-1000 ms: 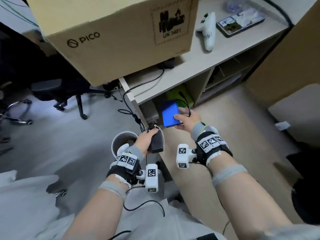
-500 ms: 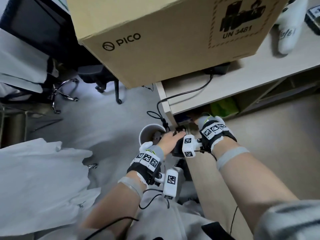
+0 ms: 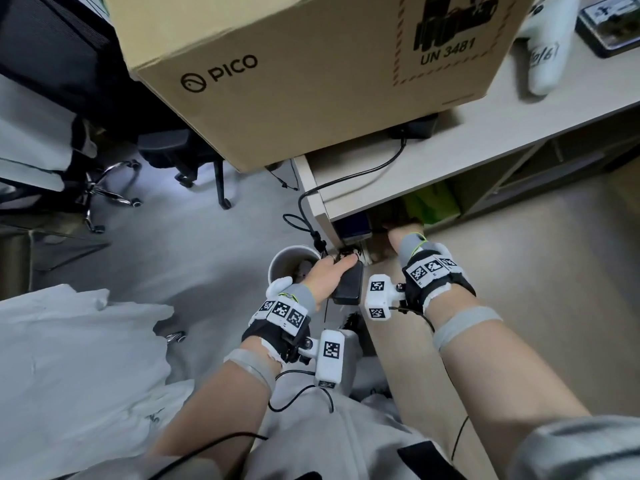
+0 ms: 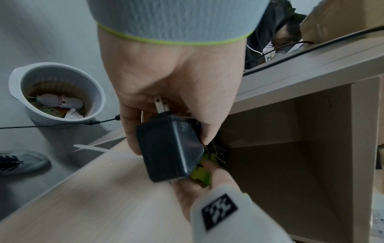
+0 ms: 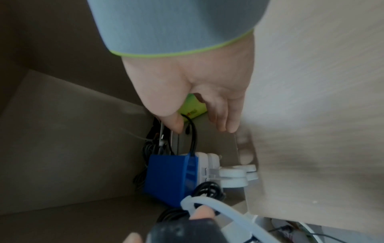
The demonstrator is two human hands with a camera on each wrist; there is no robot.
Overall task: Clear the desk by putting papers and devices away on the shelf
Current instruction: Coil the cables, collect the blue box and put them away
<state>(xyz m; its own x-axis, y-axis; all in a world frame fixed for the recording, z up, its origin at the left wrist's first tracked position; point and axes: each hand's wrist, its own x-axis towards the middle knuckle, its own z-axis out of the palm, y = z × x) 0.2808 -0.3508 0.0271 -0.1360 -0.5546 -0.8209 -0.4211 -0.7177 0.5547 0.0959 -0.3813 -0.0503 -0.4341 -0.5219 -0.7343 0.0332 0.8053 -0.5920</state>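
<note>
Black charger, one of it, sits in the left hand, fingers and thumb curled round its body, its two flat metal prongs pointing back toward the palm. It hangs just outside the open front of the shelf compartment, below the desk top, and is not inside the shelf. One blue device stands inside that compartment against its side wall, with one black cable looping up from its top. The right hand reaches into the same compartment above the blue device; its fingers hang down loosely, thumb tip just beside the cable loop, and whether it touches the cable I cannot tell. Behind the right hand lies one green packet, deeper in the shelf. White round parts sit just beside the blue device, too unclear to name.

On the desk top stand one large cardboard box printed PICO, one white controller beside it, and one dark tablet-like device at the far edge. One white bin with scraps inside stands on the floor next to the shelf. One grey shoe shows near the bin.
</note>
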